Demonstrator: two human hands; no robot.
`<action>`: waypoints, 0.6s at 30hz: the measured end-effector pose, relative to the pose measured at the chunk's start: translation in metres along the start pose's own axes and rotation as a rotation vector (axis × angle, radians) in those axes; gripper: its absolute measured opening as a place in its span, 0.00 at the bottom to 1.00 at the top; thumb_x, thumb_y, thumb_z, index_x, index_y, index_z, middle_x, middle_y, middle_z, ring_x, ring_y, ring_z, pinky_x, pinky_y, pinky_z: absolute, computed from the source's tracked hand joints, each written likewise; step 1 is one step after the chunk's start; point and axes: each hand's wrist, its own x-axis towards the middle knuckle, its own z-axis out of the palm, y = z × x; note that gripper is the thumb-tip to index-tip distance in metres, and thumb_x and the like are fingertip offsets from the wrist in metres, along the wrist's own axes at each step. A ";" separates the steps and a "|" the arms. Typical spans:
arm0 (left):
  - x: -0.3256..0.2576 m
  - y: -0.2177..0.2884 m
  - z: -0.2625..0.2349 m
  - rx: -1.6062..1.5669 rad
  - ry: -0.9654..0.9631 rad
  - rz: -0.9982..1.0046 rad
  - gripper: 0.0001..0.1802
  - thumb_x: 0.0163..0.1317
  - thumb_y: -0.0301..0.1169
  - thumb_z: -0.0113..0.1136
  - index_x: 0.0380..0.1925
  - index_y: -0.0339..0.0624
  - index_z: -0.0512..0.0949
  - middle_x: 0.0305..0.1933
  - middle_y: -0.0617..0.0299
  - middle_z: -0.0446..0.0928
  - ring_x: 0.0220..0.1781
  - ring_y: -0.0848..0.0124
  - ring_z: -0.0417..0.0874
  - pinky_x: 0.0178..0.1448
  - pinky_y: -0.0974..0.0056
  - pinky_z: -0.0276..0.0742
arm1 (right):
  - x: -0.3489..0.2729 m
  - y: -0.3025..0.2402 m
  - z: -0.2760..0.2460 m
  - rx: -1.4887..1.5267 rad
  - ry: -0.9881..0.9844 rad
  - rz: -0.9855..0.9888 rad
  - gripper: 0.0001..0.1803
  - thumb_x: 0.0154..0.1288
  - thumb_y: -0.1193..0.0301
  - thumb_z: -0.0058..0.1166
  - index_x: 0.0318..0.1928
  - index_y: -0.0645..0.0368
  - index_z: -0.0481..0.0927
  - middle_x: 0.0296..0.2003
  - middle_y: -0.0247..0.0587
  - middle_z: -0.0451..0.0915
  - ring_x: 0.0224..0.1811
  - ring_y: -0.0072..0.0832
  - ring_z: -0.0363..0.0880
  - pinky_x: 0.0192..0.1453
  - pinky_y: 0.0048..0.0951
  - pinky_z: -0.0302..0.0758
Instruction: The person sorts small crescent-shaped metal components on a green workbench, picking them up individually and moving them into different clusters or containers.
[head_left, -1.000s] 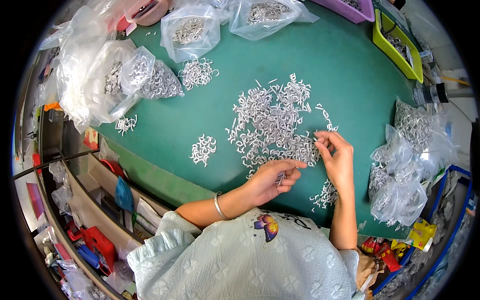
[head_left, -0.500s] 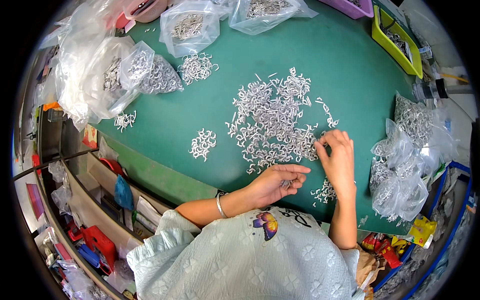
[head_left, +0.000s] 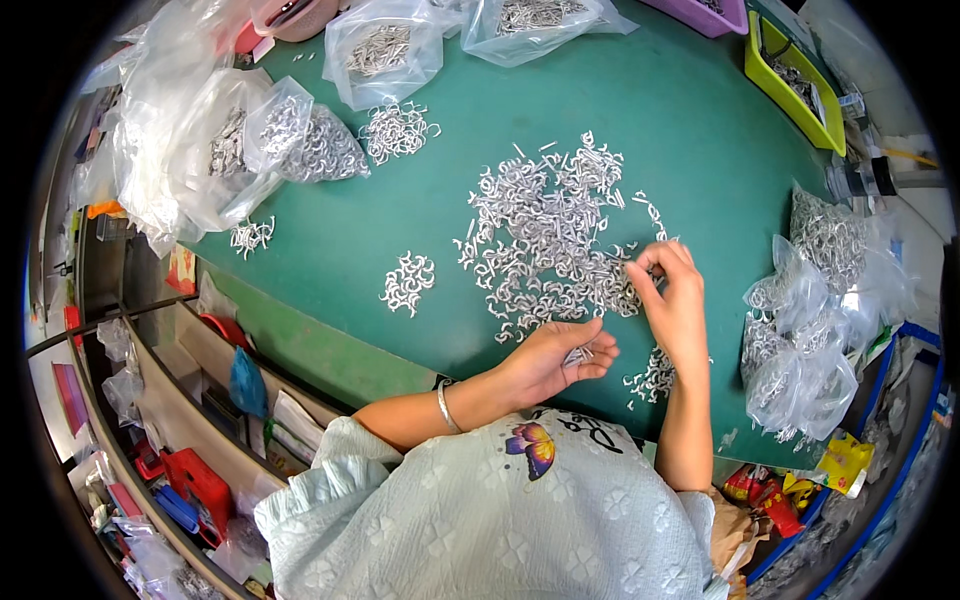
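Green-topped bench (head_left: pixel 440 230), seen from above. Large loose heap of small silvery metal hooks (head_left: pixel 550 235) spread over its middle. Left hand (head_left: pixel 555 358) lies palm up at the near edge of the heap, fingers curled around a small bundle of the hooks (head_left: pixel 580 354) held in the palm. Right hand (head_left: pixel 672 300) sits just right of it, at the heap's right margin, thumb and fingertips pinched together on a hook or two; exact count too small to tell. A thin bracelet (head_left: pixel 444 405) on the left wrist. Small separate cluster of hooks (head_left: pixel 408 283) left of the heap, another (head_left: pixel 652 376) near the right forearm. Clear plastic bags of the same parts (head_left: pixel 800 340) stand at the right, more bags (head_left: pixel 260 140) at the far left. A yellow-green tray (head_left: pixel 790 80) far right.
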 end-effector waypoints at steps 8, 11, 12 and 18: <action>0.007 -0.004 -0.020 0.006 -0.156 -0.001 0.19 0.74 0.41 0.50 0.32 0.38 0.78 0.32 0.59 0.77 0.34 0.70 0.77 0.41 0.68 0.76 | -0.003 -0.003 0.021 -0.326 0.039 -0.053 0.12 0.56 0.68 0.67 0.28 0.60 0.76 0.32 0.41 0.74 0.41 0.39 0.72 0.48 0.39 0.63; 0.004 -0.002 -0.023 0.051 -0.170 -0.071 0.18 0.74 0.41 0.50 0.35 0.38 0.79 0.33 0.59 0.77 0.34 0.71 0.77 0.41 0.70 0.76 | 0.001 -0.006 0.024 -0.398 0.023 -0.108 0.11 0.55 0.69 0.67 0.27 0.59 0.76 0.33 0.38 0.74 0.42 0.37 0.71 0.48 0.39 0.61; 0.004 -0.002 -0.022 0.063 -0.137 -0.071 0.17 0.74 0.40 0.50 0.35 0.38 0.79 0.34 0.59 0.78 0.36 0.71 0.78 0.42 0.70 0.76 | 0.000 -0.006 0.020 -0.399 0.038 -0.132 0.11 0.55 0.70 0.67 0.27 0.59 0.76 0.33 0.38 0.74 0.41 0.37 0.71 0.48 0.38 0.61; 0.001 -0.003 -0.010 -0.036 -0.048 0.086 0.18 0.74 0.40 0.51 0.45 0.34 0.78 0.41 0.57 0.81 0.42 0.71 0.81 0.48 0.68 0.79 | -0.011 -0.015 -0.007 0.003 -0.232 -0.104 0.07 0.55 0.73 0.65 0.28 0.58 0.78 0.35 0.35 0.76 0.44 0.31 0.73 0.52 0.33 0.61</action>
